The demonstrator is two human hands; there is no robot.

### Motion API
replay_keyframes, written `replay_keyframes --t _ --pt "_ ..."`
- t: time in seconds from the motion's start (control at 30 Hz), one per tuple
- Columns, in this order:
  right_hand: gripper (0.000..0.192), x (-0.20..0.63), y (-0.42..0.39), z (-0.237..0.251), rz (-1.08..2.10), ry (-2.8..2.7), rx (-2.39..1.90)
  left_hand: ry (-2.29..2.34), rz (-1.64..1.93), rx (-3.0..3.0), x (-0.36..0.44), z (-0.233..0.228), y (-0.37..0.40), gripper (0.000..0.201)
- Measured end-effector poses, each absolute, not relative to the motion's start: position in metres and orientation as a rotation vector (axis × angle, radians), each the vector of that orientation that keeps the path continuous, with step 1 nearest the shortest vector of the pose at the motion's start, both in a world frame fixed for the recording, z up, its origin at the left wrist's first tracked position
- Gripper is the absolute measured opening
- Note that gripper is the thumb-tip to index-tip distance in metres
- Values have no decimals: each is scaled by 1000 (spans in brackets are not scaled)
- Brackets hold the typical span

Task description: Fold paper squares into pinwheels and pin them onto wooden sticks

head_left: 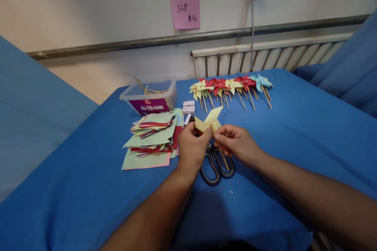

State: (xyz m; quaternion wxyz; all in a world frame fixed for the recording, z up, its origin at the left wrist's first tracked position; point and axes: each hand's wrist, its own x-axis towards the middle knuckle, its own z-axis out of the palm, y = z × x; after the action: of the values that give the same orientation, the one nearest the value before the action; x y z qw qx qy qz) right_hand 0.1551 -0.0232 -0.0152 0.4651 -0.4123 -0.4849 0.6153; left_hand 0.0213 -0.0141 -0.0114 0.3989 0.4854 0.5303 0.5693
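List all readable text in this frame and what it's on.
"32" plus handwritten characters I cannot make out: pink sticky note on the wall.
White print on the purple label of the clear plastic box: too blurred to read.
Small white boxes beside the box: no legible print.
Nothing else carries text.

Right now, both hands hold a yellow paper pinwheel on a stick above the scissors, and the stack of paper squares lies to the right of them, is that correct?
Not quite: the head view shows the stack of paper squares lying left of the hands. The left hand and right hand do hold the yellow pinwheel above the scissors.
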Motion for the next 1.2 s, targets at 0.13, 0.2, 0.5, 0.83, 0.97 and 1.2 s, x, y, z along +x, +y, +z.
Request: replay_keyframes --t 0.13,0.2,0.5,0.83,0.97,1.2 --pt "32 155 -23 -14 1513 -1183 -1028 1399 1436 1312 20 -10 -15 14" --pt "33 155 -23 -14 1510 -1180 -1033 1418 1422 1338 20 -10 -15 14" --pt "27 154 -23 -15 1480 -1198 -1011 1384 1417 1293 21 -11 -12 19" --pt "24 152 -26 -14 1416 -1212 -998 1329 1428 1219 21 -7 -13 24" --pt "24 152 -27 -13 1397 -1188 -1000 1365 1449 1215 20 -5 -13 23" --pt "24 152 -26 -12 1395 -1188 -1003 1353 1434 1247 22 -7 -15 22"
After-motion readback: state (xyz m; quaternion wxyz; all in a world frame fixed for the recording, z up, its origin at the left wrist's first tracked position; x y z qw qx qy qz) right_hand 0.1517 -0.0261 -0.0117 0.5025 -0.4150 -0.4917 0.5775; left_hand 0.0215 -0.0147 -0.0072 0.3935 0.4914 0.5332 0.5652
